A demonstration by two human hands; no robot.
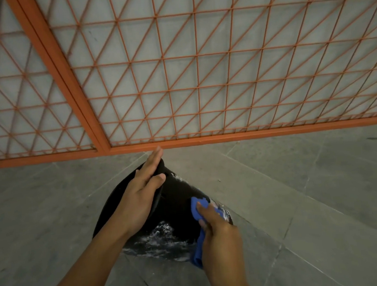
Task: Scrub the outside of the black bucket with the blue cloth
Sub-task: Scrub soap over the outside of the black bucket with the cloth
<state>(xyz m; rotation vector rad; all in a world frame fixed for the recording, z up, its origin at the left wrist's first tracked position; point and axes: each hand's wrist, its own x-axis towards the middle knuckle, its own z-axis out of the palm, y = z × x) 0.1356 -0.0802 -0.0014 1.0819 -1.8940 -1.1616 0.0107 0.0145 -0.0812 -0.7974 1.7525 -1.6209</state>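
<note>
The right hand [218,234] is clenching the blue cloth [196,211] and pressing it against the black bucket's [176,206] outer wall. The left hand [140,195] is gripping the bucket's far edge, fingers extended. The bucket, streaked with white suds, is sitting on the grey tiled floor [309,190] near an orange metal grille [178,76].

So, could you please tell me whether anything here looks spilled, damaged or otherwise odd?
Nothing looks damaged. The black bucket lies tipped on the grey floor rather than upright, steadied by the left hand. White suds streak its outside where the right hand presses the blue cloth, as scrubbing would produce.
</note>
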